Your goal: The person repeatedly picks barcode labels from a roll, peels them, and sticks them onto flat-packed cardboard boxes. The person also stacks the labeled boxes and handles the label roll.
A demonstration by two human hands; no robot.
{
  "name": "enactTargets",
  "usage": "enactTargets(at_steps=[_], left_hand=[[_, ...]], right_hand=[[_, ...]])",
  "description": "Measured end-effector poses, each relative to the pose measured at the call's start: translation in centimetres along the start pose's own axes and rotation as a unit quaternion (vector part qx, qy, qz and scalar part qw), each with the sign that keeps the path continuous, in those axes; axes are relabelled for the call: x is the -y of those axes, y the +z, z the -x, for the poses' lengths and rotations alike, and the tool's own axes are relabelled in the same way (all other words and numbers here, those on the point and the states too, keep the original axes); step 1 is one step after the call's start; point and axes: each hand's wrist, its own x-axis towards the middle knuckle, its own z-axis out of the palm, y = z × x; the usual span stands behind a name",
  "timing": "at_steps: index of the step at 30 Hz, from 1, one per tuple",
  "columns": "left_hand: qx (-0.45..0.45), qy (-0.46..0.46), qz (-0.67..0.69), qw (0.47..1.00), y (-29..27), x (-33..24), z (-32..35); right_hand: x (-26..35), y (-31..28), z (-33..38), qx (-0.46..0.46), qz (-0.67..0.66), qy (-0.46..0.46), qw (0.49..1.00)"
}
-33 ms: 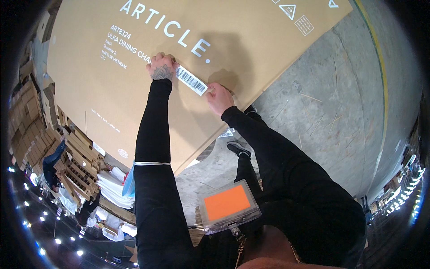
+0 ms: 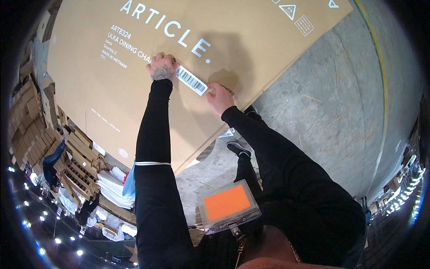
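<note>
See white barcode label (image 2: 191, 81) slanting across brown carton's (image 2: 130, 105) top face (flush or slightly lifted, cannot tell). Find right hand (image 2: 219, 98) pinched narrow on lower-right end, left hand (image 2: 161, 66) curled at upper-left end, grip hidden. Expect thin, light, bendable, probably tacky, easily creased; best take by short ends.

Open run over the box (image 2: 89, 87), upper left, and over floor (image 2: 340, 148) at right. In the way: left hand (image 2: 161, 66) and its sleeve (image 2: 153, 130), center-left; right hand (image 2: 220, 99), near center; label (image 2: 191, 81) between them. Low center: badge (image 2: 227, 203). Far left: pallets (image 2: 79, 177).
</note>
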Motion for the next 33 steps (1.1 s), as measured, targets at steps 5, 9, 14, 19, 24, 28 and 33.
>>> enactTargets(at_steps=[5,9,14,19,24,28,33], left_hand=[[-0.016,-0.150,0.099,0.984,-1.4,-0.2,-0.8],[-0.042,-0.109,0.158,0.980,-0.6,0.1,-0.2],[-0.238,-0.027,0.090,0.967,4.6,-0.7,4.7],[-0.089,0.081,0.070,0.990,6.4,-3.5,8.9],[-0.074,0.114,0.082,0.987,6.3,-5.7,10.7],[-0.087,0.129,0.092,0.984,6.8,-6.4,12.2],[-0.086,0.114,0.082,0.986,7.2,-6.6,12.7]], right_hand=[[-0.3,-0.4,-0.7,-0.007,0.000,0.001,1.000],[-0.6,-0.5,-0.8,0.016,-0.030,0.014,0.999],[-0.9,0.5,-1.1,0.004,-0.033,-0.015,0.999],[-1.4,0.5,-1.0,0.009,-0.041,-0.018,0.999],[-2.2,0.9,-1.6,-0.007,-0.060,-0.033,0.998],[-2.1,1.0,-1.5,0.004,-0.051,-0.028,0.998],[-2.2,0.9,-1.0,0.022,-0.072,-0.011,0.997]])
